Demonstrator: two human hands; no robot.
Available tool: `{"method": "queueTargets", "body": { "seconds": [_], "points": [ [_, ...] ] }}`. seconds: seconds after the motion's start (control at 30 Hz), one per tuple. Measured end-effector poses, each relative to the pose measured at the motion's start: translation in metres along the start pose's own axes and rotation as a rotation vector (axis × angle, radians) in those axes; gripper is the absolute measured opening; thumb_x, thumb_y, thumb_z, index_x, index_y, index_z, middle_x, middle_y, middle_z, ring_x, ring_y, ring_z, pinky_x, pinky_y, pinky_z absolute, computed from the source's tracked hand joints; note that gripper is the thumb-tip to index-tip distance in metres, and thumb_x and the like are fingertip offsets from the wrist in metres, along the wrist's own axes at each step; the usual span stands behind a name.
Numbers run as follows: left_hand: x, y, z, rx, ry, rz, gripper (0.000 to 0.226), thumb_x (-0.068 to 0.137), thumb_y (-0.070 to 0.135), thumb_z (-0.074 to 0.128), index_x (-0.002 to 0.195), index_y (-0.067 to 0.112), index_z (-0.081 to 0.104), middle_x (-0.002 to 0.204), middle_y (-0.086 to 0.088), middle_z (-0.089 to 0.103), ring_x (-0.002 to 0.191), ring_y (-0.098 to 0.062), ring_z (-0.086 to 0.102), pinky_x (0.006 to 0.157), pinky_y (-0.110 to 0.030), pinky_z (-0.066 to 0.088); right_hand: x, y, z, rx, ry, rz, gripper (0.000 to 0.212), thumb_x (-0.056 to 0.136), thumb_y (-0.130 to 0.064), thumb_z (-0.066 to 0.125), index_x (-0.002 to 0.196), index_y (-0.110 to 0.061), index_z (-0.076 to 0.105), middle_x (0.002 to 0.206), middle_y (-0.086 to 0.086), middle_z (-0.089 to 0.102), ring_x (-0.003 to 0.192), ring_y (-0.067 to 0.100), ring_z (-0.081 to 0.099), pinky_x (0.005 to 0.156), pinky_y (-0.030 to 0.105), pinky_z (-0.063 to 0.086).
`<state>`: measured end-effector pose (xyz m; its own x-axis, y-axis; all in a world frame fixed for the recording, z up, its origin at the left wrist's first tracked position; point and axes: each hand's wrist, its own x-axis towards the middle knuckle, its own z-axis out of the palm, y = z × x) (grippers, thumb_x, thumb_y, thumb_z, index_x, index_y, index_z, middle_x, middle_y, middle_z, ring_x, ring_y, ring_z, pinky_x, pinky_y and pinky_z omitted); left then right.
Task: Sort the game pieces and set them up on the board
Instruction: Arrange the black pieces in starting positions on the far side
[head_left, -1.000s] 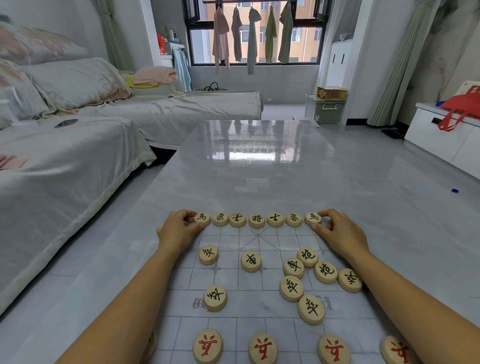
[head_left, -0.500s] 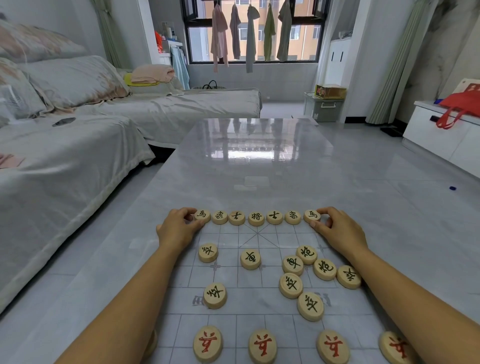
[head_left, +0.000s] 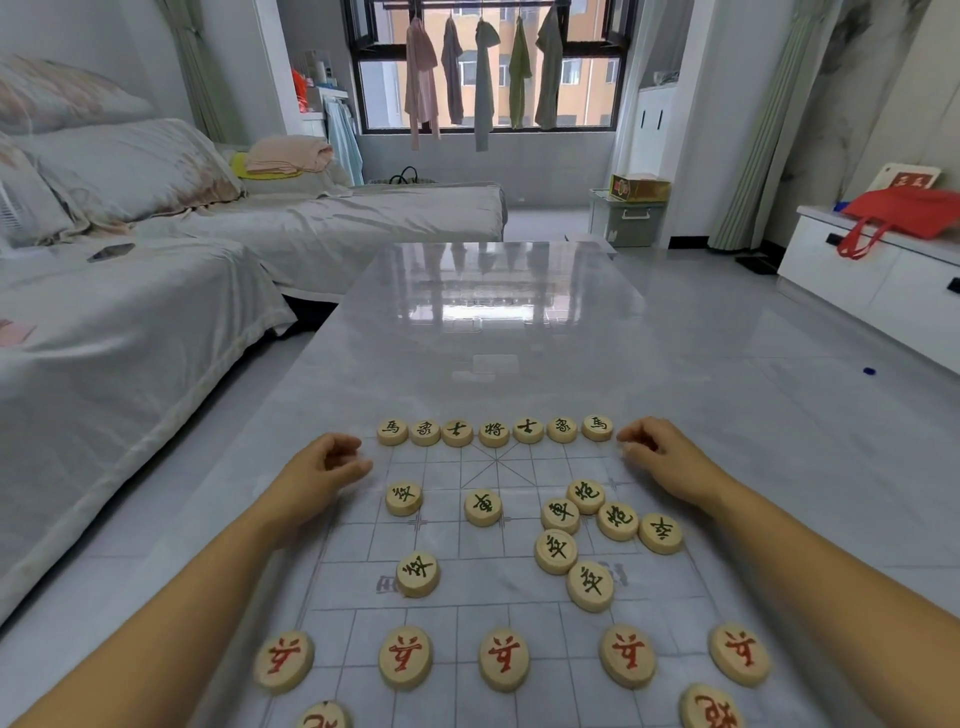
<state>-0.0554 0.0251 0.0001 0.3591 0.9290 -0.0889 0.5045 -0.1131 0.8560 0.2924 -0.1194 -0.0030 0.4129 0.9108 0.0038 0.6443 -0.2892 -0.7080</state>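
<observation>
Head view: the board (head_left: 483, 571) lies on the glossy grey tabletop (head_left: 493, 322) in front of the person. A far row (head_left: 493, 432) of seven black-lettered pieces runs straight along the board's far edge. The left hand (head_left: 322, 467) rests on the tabletop just beside the row's left end, fingers loosely curled and holding nothing. The right hand (head_left: 660, 460) rests just beside the row's right end, fingers likewise curled and empty. Nine loose black pieces (head_left: 556, 551) lie scattered mid-board, most bunched at the right. Five red pieces (head_left: 504, 659) line the near side, and two more sit at the bottom edge.
</observation>
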Motion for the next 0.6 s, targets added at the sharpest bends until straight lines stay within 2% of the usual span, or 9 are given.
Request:
{"method": "queueTargets", "body": {
  "seconds": [0.1,0.17,0.27,0.37,0.43,0.53,0.6],
  "points": [
    [-0.028,-0.006,-0.01,0.058,-0.076,0.008,0.033,0.088,0.02,0.059,0.121,0.021,0.054,0.118,0.0,0.054,0.109,-0.015,0.051,0.095,-0.026,0.035,-0.027,0.004,-0.009,-0.041,-0.032,-0.011,0.013,0.092,-0.016,0.049,0.087,-0.022,0.059,0.098,0.003,0.058,0.082,0.016,0.053,0.071,0.025,0.042],
    [-0.041,-0.005,-0.011,0.109,-0.095,0.014,0.038,0.088,0.019,0.059,0.126,0.022,0.052,0.119,0.0,0.052,0.108,-0.014,0.049,0.095,-0.026,0.035,-0.045,0.005,-0.016,-0.107,-0.102,-0.005,0.011,0.091,-0.023,0.053,0.083,-0.025,0.06,0.09,-0.002,0.063,0.079,0.015,0.057,0.071,0.027,0.046],
    [-0.045,0.007,-0.004,0.243,-0.122,0.069,0.049,0.09,0.021,0.057,0.136,0.023,0.042,0.124,-0.001,0.048,0.104,-0.014,0.049,0.089,-0.023,0.037,-0.065,0.0,-0.023,-0.202,-0.202,0.03,0.006,0.088,-0.034,0.057,0.089,-0.028,0.059,0.091,-0.005,0.062,0.083,0.013,0.057,0.074,0.026,0.046],
    [-0.046,0.024,0.015,0.365,-0.172,0.137,0.047,0.091,0.021,0.055,0.136,0.021,0.042,0.13,-0.002,0.046,0.099,-0.013,0.049,0.085,-0.02,0.036,-0.074,-0.009,-0.021,-0.27,-0.232,0.061,0.016,0.088,-0.037,0.056,0.099,-0.025,0.056,0.094,-0.005,0.06,0.084,0.011,0.055,0.072,0.023,0.044],
    [-0.049,0.031,0.028,0.4,-0.189,0.161,0.039,0.091,0.02,0.055,0.129,0.018,0.05,0.125,-0.001,0.05,0.095,-0.011,0.049,0.083,-0.019,0.036,-0.078,-0.015,-0.016,-0.29,-0.235,0.081,0.02,0.088,-0.038,0.055,0.1,-0.022,0.055,0.093,-0.004,0.06,0.08,0.01,0.054,0.069,0.023,0.043],
    [-0.059,0.035,0.035,0.305,-0.247,0.12,0.022,0.091,0.017,0.055,0.112,0.02,0.057,0.103,0.004,0.056,0.084,-0.007,0.052,0.071,-0.015,0.043,-0.084,-0.021,-0.009,-0.32,-0.262,0.081,0.022,0.09,-0.04,0.051,0.097,-0.019,0.052,0.085,-0.005,0.058,0.074,0.009,0.052,0.064,0.023,0.04],
    [-0.065,0.032,0.03,0.23,-0.264,0.088,0.019,0.091,0.014,0.054,0.109,0.02,0.058,0.097,0.005,0.057,0.084,-0.008,0.054,0.071,-0.015,0.044,-0.088,-0.027,-0.007,-0.361,-0.227,0.061,0.02,0.093,-0.037,0.047,0.096,-0.017,0.051,0.086,-0.002,0.059,0.076,0.013,0.053,0.064,0.025,0.04]
  ]
}}
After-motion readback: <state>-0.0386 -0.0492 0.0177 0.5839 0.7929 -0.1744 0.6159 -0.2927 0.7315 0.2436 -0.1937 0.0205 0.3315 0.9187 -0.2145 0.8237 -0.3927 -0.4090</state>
